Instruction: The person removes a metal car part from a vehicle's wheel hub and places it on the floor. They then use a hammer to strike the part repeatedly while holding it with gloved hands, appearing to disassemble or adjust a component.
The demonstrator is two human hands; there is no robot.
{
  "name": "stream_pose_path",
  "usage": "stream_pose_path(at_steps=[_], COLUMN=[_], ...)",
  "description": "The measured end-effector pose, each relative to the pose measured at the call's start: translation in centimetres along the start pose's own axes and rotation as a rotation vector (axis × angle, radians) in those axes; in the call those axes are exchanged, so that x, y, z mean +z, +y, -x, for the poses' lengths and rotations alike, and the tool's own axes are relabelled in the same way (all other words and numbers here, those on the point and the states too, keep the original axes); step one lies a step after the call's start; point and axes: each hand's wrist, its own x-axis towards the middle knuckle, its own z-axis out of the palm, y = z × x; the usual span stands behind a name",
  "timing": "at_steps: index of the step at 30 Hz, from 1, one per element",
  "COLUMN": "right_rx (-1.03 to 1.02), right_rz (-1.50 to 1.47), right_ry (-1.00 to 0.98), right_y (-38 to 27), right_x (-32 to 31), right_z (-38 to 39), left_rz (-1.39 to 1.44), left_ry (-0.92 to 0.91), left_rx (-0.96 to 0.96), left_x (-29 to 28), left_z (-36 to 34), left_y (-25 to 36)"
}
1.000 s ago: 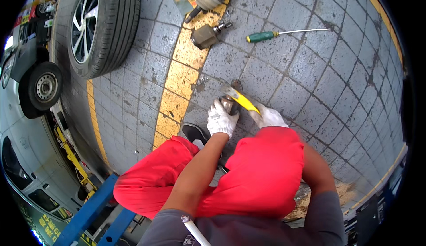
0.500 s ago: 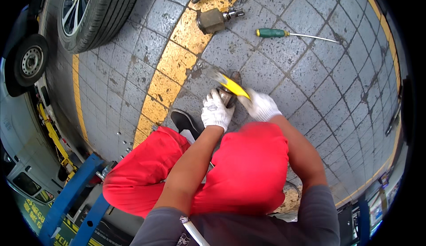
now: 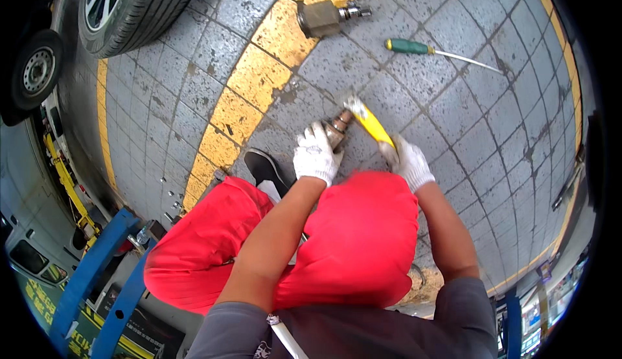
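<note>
My left hand point(image 3: 316, 153), in a white knit glove, is closed around a rusty metal joint part point(image 3: 339, 127) low over the tiled floor. A reddish-brown stub on the part points up and right, away from my fingers. My right hand point(image 3: 411, 162), gloved too, grips the end of a yellow-handled hammer point(image 3: 371, 123). The hammer's pale head, blurred by motion, is beside the tip of the stub; whether they touch I cannot tell. My left palm hides the lower end of the part.
Farther off lie a cup-shaped metal joint housing with a splined shaft point(image 3: 322, 19) and a green-handled screwdriver point(image 3: 409, 46). A wheel with a tyre point(image 3: 159, 9) stands at the far left. Small bolts point(image 3: 172, 194) and a blue metal frame point(image 3: 97, 265) are at the left.
My right hand and the hammer have shifted right, with the hammer head now by the stub instead of left of it. The part shows more clearly, and the whole view has shifted slightly.
</note>
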Motion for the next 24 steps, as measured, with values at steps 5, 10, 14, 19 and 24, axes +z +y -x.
stream_pose_path(at_steps=[5, 10, 14, 19, 24], right_rx=[-0.107, -0.127, -0.166, -0.16, -0.224], right_rz=[0.065, 0.138, 0.046, 0.052, 0.026], right_ry=[-0.031, -0.135, -0.081, -0.099, -0.049], right_y=[-3.3, -0.9, -4.4, -1.8, -5.0], right_x=[2.2, 1.4, 1.6, 1.6, 2.6], right_z=[-1.5, -1.0, -2.4, -1.1, -3.6], left_rz=[-0.001, -0.001, -0.017, -0.019, -0.024], left_ry=[0.033, -0.013, 0.03, 0.014, -0.001], left_rx=[0.036, 0.019, 0.065, 0.022, 0.014], left_x=[0.6, 0.6, 0.3, 0.7, 0.9], left_z=[-0.2, 0.0, -0.2, -0.4, -0.1], left_y=[-0.1, -0.4, -0.3, -0.2, -0.3])
